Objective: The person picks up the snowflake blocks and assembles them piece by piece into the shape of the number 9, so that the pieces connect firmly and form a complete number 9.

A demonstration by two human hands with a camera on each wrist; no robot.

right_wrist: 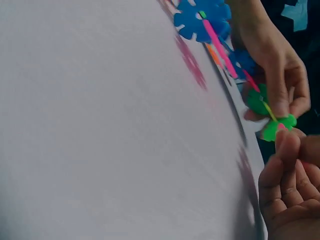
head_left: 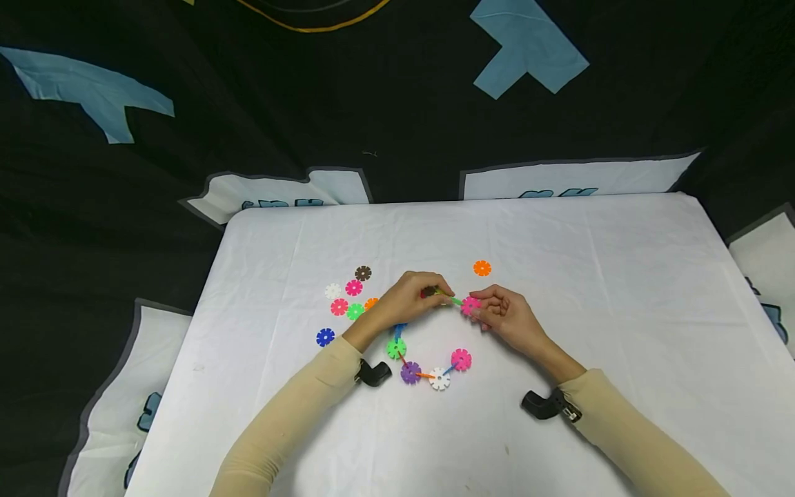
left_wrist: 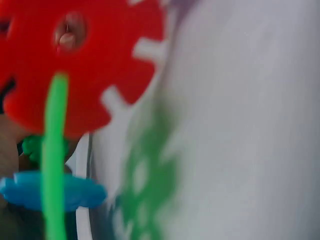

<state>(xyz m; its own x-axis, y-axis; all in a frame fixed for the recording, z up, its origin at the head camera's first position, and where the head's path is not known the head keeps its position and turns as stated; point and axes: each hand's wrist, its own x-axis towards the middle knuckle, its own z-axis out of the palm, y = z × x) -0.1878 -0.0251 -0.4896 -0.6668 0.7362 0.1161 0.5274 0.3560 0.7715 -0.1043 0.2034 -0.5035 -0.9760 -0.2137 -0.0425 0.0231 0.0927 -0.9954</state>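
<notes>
My left hand pinches a chain of notched plastic discs at its upper end. My right hand grips a pink notched disc, touching a green piece seen edge-on between the hands. The chain curves down past a green disc, a purple disc and a white disc to another pink disc. In the left wrist view, a red disc fills the upper left. Fingertips meet around a green disc in the right wrist view. My left fingers hide part of the chain.
Loose discs lie left of the chain, among them a brown disc, a white disc and a blue disc. An orange disc lies beyond the right hand. White cloth covers the table.
</notes>
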